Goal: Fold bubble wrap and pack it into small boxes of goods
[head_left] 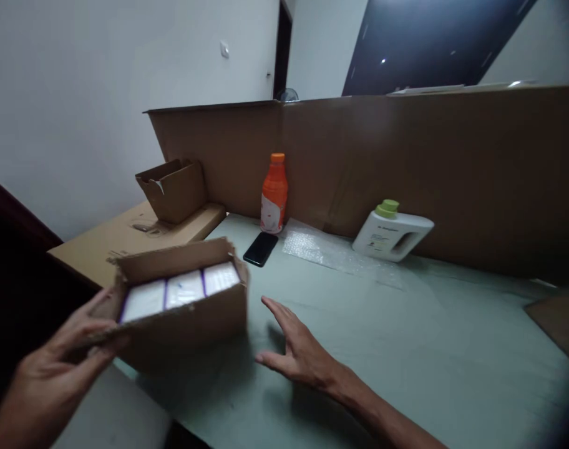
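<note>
An open-topped cardboard box (pixel 195 318) is tilted at the left front of the table. Inside it sit three white packs (pixel 185 289) with purple edges, side by side. My left hand (pixel 62 362) grips the box's near left corner, thumb in front and fingers on the side wall. To the right of the box, my right hand (pixel 298 349) hovers over the table with thumb and fingers apart, holding nothing and not touching the box. Whether the box's base rests on the table I cannot tell.
A black phone (pixel 261 249) lies in front of an orange bottle (pixel 274 196). Bubble wrap (pixel 312 246) and a white jug with a green cap (pixel 390 234) are to the right. At the left, a small carton (pixel 176 193) stands on a flat cardboard box (pixel 111 240). A cardboard wall (pixel 359 149) borders the back.
</note>
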A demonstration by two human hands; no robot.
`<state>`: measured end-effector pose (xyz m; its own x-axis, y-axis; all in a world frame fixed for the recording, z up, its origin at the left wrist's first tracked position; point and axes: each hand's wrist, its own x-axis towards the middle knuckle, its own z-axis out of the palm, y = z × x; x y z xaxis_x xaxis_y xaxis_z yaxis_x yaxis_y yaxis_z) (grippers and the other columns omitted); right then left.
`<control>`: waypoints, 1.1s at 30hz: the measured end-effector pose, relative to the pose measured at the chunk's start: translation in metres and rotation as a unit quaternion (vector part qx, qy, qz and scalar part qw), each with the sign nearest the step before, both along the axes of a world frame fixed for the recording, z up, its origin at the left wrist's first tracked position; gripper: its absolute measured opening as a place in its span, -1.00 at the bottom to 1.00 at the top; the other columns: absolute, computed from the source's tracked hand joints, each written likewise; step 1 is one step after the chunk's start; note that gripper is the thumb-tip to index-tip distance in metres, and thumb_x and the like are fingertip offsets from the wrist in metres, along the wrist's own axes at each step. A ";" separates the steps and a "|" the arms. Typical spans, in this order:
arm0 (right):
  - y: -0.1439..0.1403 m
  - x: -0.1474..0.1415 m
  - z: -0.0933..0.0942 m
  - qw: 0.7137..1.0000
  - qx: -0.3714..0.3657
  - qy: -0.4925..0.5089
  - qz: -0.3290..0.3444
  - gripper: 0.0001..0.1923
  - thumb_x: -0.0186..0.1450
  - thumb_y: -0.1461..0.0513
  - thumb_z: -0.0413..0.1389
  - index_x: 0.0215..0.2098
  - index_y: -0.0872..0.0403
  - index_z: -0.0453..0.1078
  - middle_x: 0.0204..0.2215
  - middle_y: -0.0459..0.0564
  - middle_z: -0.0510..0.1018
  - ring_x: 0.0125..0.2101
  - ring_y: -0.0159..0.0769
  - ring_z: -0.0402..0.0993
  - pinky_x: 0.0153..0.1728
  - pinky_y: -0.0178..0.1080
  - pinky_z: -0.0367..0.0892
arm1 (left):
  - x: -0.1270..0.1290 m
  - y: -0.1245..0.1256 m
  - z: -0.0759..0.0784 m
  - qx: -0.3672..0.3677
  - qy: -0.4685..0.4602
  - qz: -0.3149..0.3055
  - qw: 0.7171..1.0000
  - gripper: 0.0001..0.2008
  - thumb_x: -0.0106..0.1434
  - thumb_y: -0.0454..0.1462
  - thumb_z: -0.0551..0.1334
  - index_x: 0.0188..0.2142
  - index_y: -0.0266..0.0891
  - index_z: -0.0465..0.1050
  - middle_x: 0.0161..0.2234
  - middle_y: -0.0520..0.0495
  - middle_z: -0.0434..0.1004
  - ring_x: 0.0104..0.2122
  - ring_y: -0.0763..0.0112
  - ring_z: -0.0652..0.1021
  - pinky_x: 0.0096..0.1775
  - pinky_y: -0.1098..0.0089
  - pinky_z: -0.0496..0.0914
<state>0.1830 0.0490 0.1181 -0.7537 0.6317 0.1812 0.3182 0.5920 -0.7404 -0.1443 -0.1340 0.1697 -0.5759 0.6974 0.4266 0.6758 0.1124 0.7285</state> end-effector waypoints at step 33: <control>0.145 0.197 -0.007 0.837 0.259 -0.386 -0.289 -0.74 0.30 0.39 0.01 -0.31 0.11 0.55 -0.29 0.18 0.64 -0.15 -0.05 0.43 -0.02 -0.04 0.11 | 0.162 0.092 -0.121 -0.152 -0.173 -0.154 0.961 -0.27 0.16 0.19 0.22 0.15 -0.24 0.32 0.02 -0.30 0.56 0.04 -0.10 0.55 0.05 0.01 0.43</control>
<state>0.3804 0.1942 0.1109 -0.3694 0.9180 0.1442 0.9270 0.3532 0.1262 0.0178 -0.0421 0.0489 -0.3937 0.9193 -0.0029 0.4341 0.1887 0.8809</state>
